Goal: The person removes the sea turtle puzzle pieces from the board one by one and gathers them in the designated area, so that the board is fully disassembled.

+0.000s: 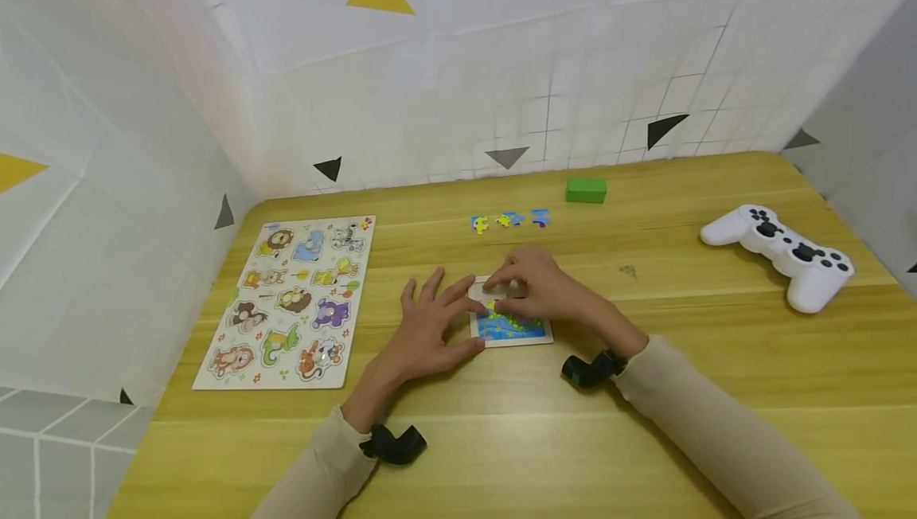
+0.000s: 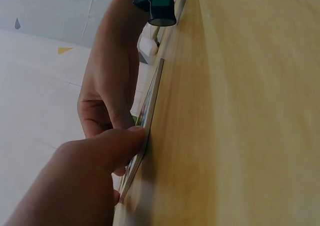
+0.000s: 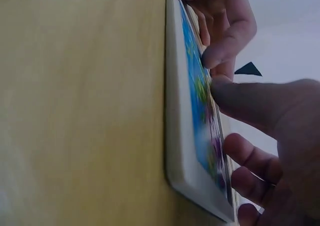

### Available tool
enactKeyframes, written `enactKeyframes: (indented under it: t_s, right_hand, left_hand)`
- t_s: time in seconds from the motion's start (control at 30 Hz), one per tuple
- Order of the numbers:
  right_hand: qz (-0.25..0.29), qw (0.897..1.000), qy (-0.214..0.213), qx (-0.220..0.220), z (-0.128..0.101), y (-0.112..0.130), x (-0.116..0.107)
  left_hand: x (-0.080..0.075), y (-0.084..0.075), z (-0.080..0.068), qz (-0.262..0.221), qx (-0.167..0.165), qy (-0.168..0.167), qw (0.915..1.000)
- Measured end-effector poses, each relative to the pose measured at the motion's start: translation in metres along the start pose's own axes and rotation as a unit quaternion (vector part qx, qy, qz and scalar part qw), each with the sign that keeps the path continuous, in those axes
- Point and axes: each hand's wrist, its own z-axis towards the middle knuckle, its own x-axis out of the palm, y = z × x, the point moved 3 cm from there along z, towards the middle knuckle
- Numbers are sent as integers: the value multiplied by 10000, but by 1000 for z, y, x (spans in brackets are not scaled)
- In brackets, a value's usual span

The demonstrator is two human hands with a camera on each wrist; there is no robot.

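Observation:
A small jigsaw puzzle in a pale frame [image 1: 519, 341] lies on the table, its lower part filled with a blue, yellow and green picture. At its left side rests my left hand [image 1: 430, 336], fingers spread. The left thumb [image 2: 127, 138] touches the frame's edge, and a left fingertip [image 3: 215, 58] reaches onto the picture. My right hand [image 1: 540, 284] bends over the upper right of the puzzle and covers part of it. Its thumb [image 3: 230, 96] presses on the picture, with the other right fingers at the far side.
Several loose yellow and blue jigsaw pieces [image 1: 480, 224] lie behind the puzzle. A green block [image 1: 586, 191] sits near the back edge. To the left is an animal peg board [image 1: 286, 380]; on the right lies a white game controller [image 1: 781, 252]. A white sheet hangs behind the table.

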Motion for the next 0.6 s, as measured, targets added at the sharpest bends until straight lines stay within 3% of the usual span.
enactKeyframes:
  t_s: [0.17, 0.33, 0.6]
  right_hand:
    - [41, 9989, 401, -222, -5, 5, 1]
    - [140, 9970, 758, -65, -7, 4, -2]
    - [124, 9950, 990, 51, -7, 4, -2]
  left_hand:
    - [0, 1, 1, -145, -95, 82, 9998]
    - [0, 1, 2, -230, -271, 74, 9993]
    - [0, 1, 2, 163, -343, 15, 9993]
